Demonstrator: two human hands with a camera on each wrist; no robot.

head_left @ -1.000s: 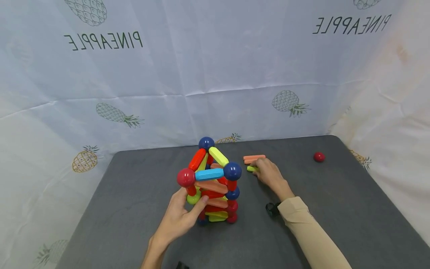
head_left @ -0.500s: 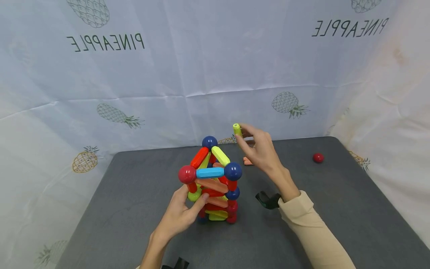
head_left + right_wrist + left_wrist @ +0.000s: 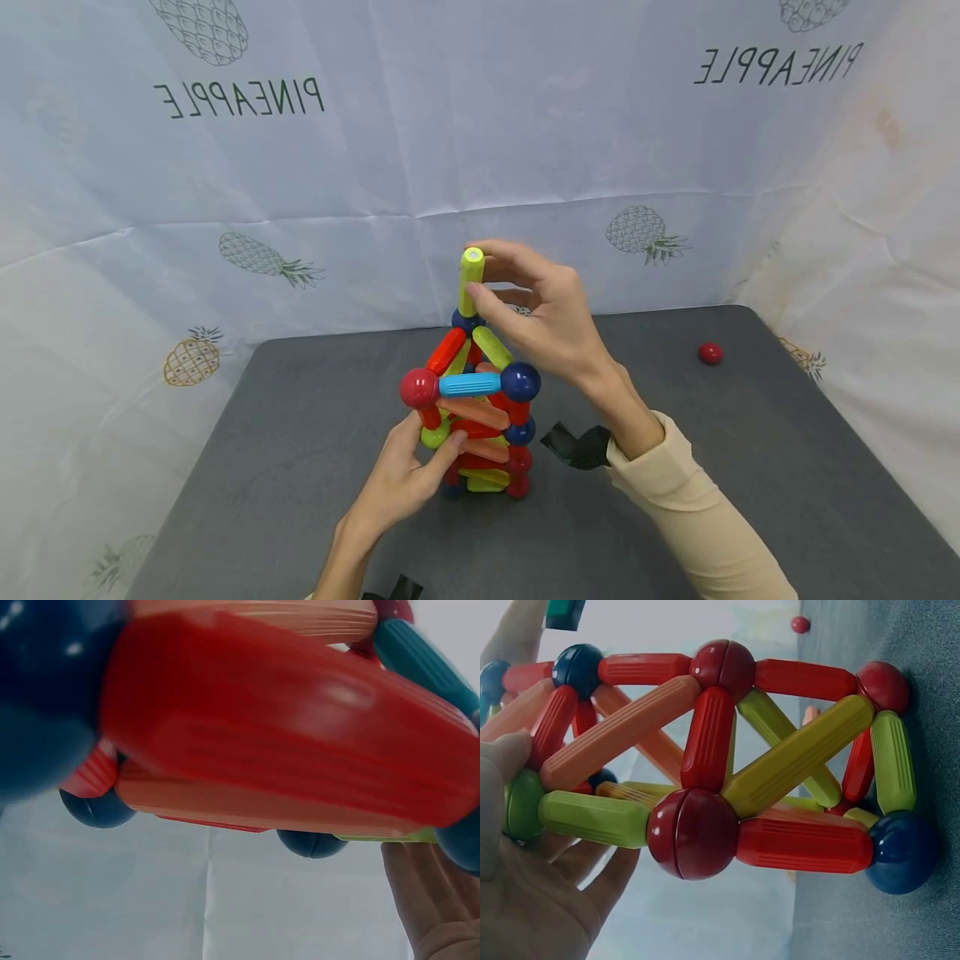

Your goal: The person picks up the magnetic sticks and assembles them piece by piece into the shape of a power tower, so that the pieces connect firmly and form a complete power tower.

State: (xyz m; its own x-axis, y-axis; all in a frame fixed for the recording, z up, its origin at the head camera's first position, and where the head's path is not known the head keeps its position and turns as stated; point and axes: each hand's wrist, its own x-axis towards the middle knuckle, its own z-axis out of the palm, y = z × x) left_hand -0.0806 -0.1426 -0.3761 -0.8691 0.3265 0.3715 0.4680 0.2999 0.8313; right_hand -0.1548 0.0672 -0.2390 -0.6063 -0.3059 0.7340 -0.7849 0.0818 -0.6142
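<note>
A tower of magnetic rods and balls (image 3: 469, 384) stands upright mid-table. My left hand (image 3: 401, 483) grips its left side, thumb and fingers around a green ball (image 3: 435, 435); the left wrist view shows the palm (image 3: 540, 892) beside that ball (image 3: 525, 804). With my right hand (image 3: 551, 321) I pinch a yellow-green magnetic rod (image 3: 470, 283). It stands nearly upright, its lower end at the blue ball (image 3: 467, 322) on the tower's peak; whether they touch firmly is unclear. In the right wrist view a red rod (image 3: 285, 712) fills the foreground and partly hides the hand (image 3: 442, 907).
One loose red ball (image 3: 710, 353) lies at the back right of the dark table (image 3: 300, 433). A pale pineapple-print cloth (image 3: 420, 150) hangs behind the table. A black strap (image 3: 577, 447) dangles from my right wrist.
My right hand has picked up the yellow-green rod from the table, raised it, and moved it left over the tower's peak. The orange rods are now hidden behind that hand. The left hand stays put.
</note>
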